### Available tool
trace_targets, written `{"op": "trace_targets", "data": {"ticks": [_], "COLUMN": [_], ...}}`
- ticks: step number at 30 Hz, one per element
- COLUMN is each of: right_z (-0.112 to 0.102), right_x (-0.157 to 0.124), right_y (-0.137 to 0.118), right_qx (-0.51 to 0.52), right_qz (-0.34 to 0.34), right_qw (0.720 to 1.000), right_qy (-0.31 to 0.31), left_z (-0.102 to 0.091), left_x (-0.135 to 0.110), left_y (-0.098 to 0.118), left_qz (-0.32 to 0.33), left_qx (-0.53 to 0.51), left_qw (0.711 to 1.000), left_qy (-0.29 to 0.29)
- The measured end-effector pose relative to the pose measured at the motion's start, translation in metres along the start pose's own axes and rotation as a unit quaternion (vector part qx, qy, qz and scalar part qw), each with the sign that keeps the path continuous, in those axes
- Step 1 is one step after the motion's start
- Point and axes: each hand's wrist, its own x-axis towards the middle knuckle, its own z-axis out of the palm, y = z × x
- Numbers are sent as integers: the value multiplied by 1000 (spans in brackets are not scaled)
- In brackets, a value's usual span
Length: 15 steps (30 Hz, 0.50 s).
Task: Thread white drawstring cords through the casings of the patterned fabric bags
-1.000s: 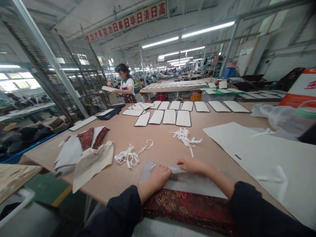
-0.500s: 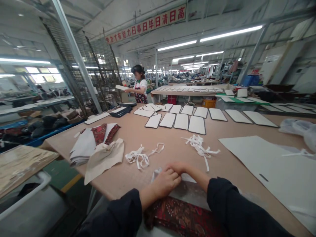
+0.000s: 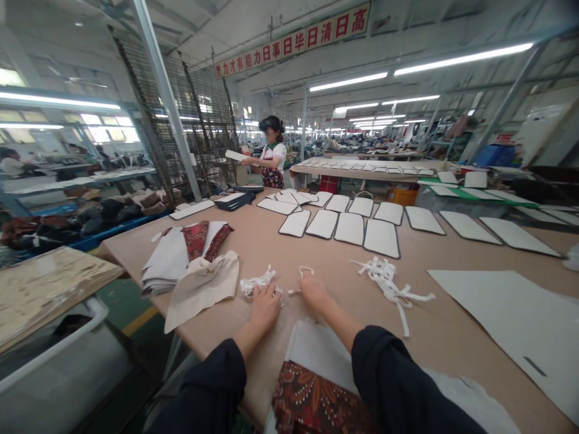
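A tangle of white strips (image 3: 257,282) lies at the fingertips of the left hand (image 3: 266,306), partly covered by them. That hand is palm down, its fingers bent and a little apart on the tangle; its thumb side is hidden, so I cannot tell whether it pinches anything. Just to its right, the right hand (image 3: 313,292) is narrower, its fingers drawn together and pointing down over a white strip. A loop (image 3: 306,269) of this strip shows beyond the fingertips and a short end to their left; the underside is hidden, so I cannot tell how firmly it grips.

Nearer the wearer, below and between the 2 hands, lie a pale sheet (image 3: 319,348) and dark red patterned fabric (image 3: 312,395). Right of the right hand is a 2nd heap of white strips (image 3: 383,276), and farther right a large white sheet (image 3: 502,316) with a dark slot. Left of the left hand, a beige cloth (image 3: 204,284) overlaps a stack of grey pieces (image 3: 163,268) with red patterned fabric on it.

All these rest on the brown tabletop (image 3: 332,270). Beyond both hands, dark-edged white panels (image 3: 349,229) lie in rows; past them a co-worker (image 3: 272,161) holds a pale panel (image 3: 235,155).
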Motion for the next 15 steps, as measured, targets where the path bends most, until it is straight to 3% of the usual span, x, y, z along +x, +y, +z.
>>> {"op": "trace_targets", "data": {"ticks": [3,5,9,11,15], "right_z": [-20,-36,-60,-68,-79], "right_x": [-8,-18,-46,-62,-90], "right_y": [36,56,71,68,56], "right_qx": [24,106,338,433,533], "right_qz": [39,42,16,2,14], "right_qw": [998,992,941,902,846], "right_qy": [50,48,10,1,-25], "left_z": [-5,-14,-37,-49,-74], "left_x": [0,5,27,39,53], "left_y": [-1,7,42,66,107], "left_qz": [-13,-25,-45,-69,-116], "left_qx": [-11,-38,-225,-394,-664], "left_qw": [1000,998,972,916,738], "left_qy": [8,34,50,17,-22]}}
